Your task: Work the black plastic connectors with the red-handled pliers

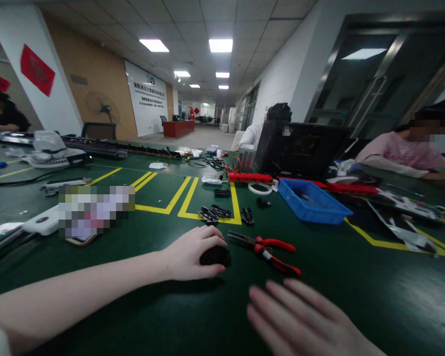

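My left hand (196,254) is wrapped round a dark, rounded black object (215,255) on the green table; its exact kind cannot be made out. My right hand (300,316) is slightly blurred, with fingers stretched out and nothing in it, low at the front of the table. Between and beyond the hands lie long-nose pliers (261,246) with red and black handles, spread apart, their tips pointing left. Several small black parts with metallic edges (219,211) rest just past my left hand, and another (247,216) lies to their right.
A blue tray (311,212) holding dark items stands at the right. Behind it are a red power strip (250,177), a white ring (260,188) and a black monitor-like case (304,148). Phones (85,237) and a white device (42,221) lie left. Other people sit around the table.
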The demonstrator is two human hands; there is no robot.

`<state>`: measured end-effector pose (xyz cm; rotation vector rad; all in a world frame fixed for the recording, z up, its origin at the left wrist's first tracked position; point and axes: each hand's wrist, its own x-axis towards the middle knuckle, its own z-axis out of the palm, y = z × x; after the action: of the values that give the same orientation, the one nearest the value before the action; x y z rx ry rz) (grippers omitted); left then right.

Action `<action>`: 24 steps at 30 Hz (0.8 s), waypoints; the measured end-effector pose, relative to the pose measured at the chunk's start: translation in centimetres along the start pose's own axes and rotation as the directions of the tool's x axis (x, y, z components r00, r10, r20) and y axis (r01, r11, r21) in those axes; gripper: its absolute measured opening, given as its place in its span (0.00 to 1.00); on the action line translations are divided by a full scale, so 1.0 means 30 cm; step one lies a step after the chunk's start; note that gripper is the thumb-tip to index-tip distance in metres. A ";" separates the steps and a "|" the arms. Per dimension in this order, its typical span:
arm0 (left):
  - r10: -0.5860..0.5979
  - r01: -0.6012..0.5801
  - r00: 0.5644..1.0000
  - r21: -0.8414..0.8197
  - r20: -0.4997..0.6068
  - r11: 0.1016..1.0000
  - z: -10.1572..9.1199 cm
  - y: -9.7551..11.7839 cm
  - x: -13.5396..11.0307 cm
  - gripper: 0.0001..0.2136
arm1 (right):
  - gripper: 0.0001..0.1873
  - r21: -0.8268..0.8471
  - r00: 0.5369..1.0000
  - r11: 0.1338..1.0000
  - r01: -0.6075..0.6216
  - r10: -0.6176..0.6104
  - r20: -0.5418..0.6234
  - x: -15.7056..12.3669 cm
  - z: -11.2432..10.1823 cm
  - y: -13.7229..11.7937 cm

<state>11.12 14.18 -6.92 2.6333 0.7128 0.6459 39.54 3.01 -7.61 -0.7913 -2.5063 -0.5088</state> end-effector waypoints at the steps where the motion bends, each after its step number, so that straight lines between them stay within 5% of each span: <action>1: -0.002 0.002 1.000 0.003 -0.007 1.000 0.000 -0.005 -0.004 0.18 | 0.24 -0.025 0.997 0.997 -0.072 0.073 0.022 0.031 0.019 0.045; 4: 0.000 0.000 1.000 -0.017 -0.013 1.000 -0.011 -0.009 -0.013 0.14 | 0.30 -0.095 0.882 0.889 -0.448 0.457 0.113 0.086 0.088 0.157; 7: 0.001 -0.002 1.000 -0.087 -0.006 0.996 -0.008 -0.015 -0.016 0.10 | 0.27 -0.061 0.777 0.803 -0.593 0.590 0.218 0.093 0.127 0.202; 13: 0.006 -0.005 1.000 -0.151 0.009 0.988 0.024 -0.036 -0.014 0.05 | 0.15 -0.055 0.862 0.881 -0.470 0.471 0.185 0.106 0.095 0.188; 18: -0.038 0.045 0.998 -0.184 0.043 0.982 0.013 -0.042 -0.013 0.07 | 0.19 -0.041 0.943 0.951 -0.307 0.309 0.120 0.134 0.096 0.210; 24: -0.031 0.035 0.999 -0.222 0.022 0.974 0.021 -0.060 -0.011 0.06 | 0.19 0.022 0.957 0.960 -0.279 0.276 0.093 0.171 0.132 0.226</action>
<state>10.48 15.36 -8.32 2.4142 0.6375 0.6513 38.69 12.33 -6.79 -1.1532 -2.4205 -0.3372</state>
